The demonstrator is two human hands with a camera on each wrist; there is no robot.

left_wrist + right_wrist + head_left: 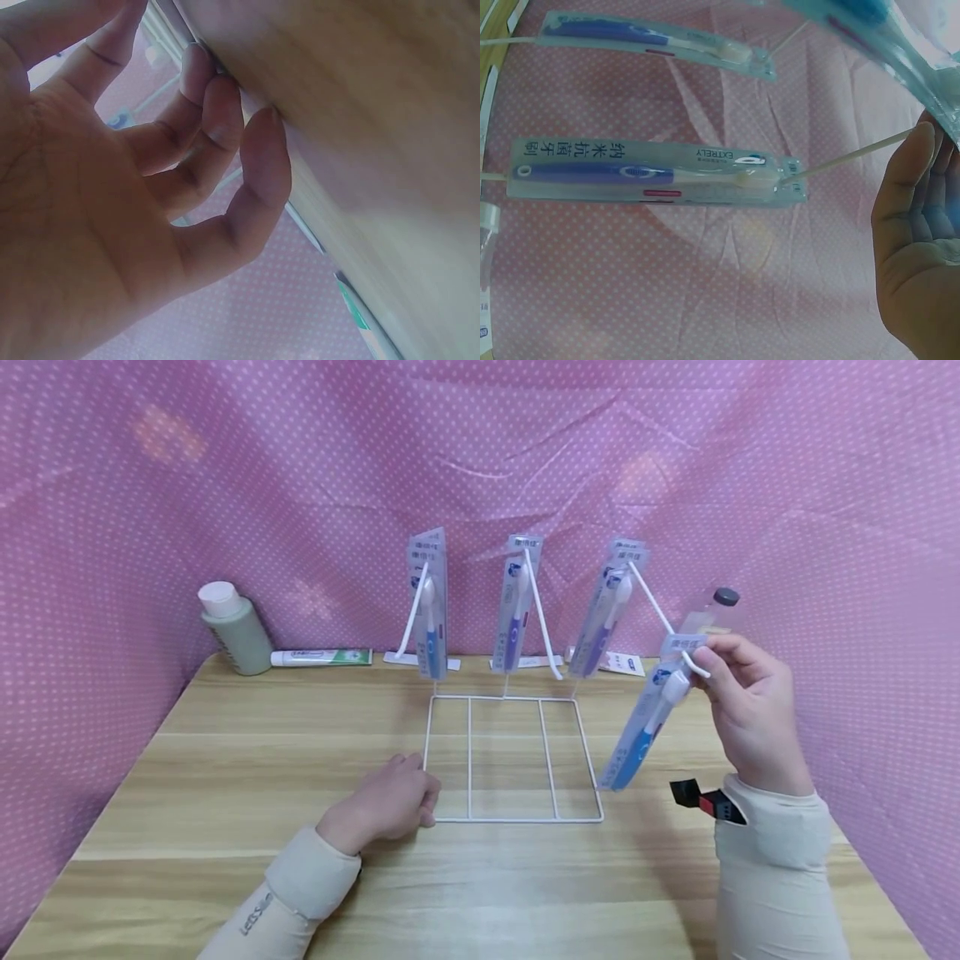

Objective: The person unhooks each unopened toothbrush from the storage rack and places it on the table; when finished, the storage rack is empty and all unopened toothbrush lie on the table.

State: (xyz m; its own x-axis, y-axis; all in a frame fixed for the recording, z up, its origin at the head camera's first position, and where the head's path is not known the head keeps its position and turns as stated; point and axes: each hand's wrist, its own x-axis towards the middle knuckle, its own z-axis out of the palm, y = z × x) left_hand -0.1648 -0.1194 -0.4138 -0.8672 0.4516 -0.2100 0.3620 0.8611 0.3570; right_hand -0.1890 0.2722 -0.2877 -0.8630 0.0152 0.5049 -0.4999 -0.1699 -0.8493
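Note:
A white wire rack (513, 817) stands on the wooden table with three slanted hooks. Packaged blue toothbrushes hang on the left hook (430, 606), the middle hook (516, 606) and the right hook (603, 610). My right hand (705, 662) pinches the top of another toothbrush pack (645, 727) at the tip of the right hook (660, 610); the pack hangs down slantwise. The right wrist view shows my palm (915, 247), the held pack (900, 30) and a hanging pack (656, 171). My left hand (420, 795) rests on the rack's front left corner, fingers (225, 112) relaxed.
At the back left stand a green bottle with a white cap (234, 628) and a toothpaste tube (321, 657) lying flat. A clear bottle with a grey cap (716, 606) is behind my right hand. Pink dotted cloth walls in the table on three sides.

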